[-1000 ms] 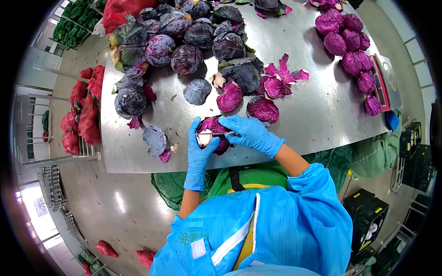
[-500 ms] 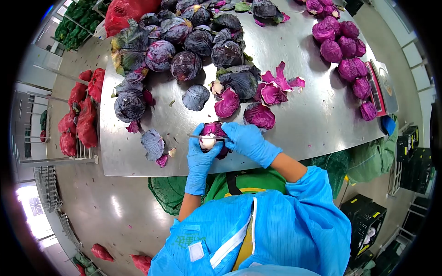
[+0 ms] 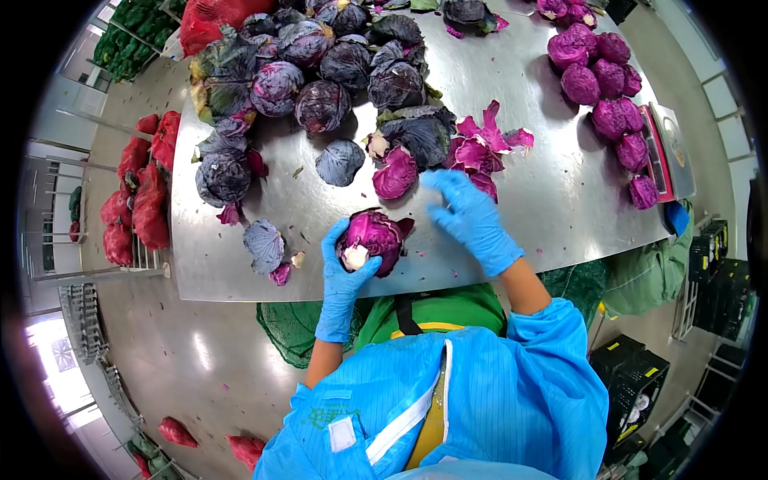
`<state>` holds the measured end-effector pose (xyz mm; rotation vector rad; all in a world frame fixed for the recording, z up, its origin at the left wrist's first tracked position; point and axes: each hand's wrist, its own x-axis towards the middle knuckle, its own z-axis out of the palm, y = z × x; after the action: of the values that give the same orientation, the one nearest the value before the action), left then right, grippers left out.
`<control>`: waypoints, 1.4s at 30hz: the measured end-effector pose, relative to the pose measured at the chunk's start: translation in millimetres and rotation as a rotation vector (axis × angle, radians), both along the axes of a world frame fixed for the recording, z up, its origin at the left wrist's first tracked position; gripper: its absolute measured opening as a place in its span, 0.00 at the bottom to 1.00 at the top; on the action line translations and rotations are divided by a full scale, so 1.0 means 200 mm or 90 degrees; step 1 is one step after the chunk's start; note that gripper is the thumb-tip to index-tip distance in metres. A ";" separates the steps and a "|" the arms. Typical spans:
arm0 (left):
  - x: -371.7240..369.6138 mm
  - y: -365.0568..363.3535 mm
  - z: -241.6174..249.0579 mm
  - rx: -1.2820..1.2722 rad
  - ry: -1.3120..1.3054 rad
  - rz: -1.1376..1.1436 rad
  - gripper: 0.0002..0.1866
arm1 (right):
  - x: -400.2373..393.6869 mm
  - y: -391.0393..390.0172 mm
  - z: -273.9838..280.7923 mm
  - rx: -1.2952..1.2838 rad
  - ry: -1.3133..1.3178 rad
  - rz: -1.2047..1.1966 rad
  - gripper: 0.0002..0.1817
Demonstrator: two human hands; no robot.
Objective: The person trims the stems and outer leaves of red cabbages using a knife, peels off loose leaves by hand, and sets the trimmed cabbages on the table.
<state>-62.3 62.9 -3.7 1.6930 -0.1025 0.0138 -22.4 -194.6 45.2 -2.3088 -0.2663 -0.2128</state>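
Note:
A red cabbage (image 3: 374, 240) rests close to the table's front edge, its pale cut stem end turned towards me. My left hand (image 3: 346, 268), in a blue glove, is wrapped round its left side with the thumb by the stem. To the right, my gloved right hand (image 3: 474, 224) is raised over the table, fingers spread and their tips smeared by motion. Loose purple leaves (image 3: 480, 152) lie just beyond it and partly behind it. A cupped purple leaf (image 3: 395, 174) sits left of its fingertips. No knife shows now.
Untrimmed dark cabbages (image 3: 322, 106) are heaped at the back left. Trimmed purple cabbages (image 3: 610, 118) line the right side beside a red-edged scale (image 3: 660, 152). Stray outer leaves (image 3: 264, 246) lie front left on the metal table (image 3: 552, 216). Black crates (image 3: 632, 384) stand on the floor at right.
My right hand has left the cabbage and moved right and away, over the leaves. The knife across the cabbage is out of sight. My left hand still holds the cabbage, now more exposed.

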 end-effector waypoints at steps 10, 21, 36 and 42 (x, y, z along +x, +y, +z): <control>0.07 -0.17 0.25 0.507 -0.011 -0.034 0.51 | -0.01 0.30 -0.16 0.132 0.076 0.054 0.24; -0.09 0.04 0.07 0.070 0.016 -0.031 0.50 | 0.10 0.16 -0.23 -0.022 0.178 -0.068 0.13; -0.01 -0.12 0.09 -0.465 0.371 0.166 0.43 | -0.12 0.35 -0.08 0.070 0.085 0.063 0.46; 0.00 -0.16 0.06 -0.444 0.411 0.204 0.43 | -0.10 0.32 -0.21 -0.044 -0.136 0.081 0.39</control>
<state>-62.4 31.4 8.0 0.9385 0.5957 -0.2309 -41.9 -130.7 2.7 -2.3294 -0.5340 -0.3931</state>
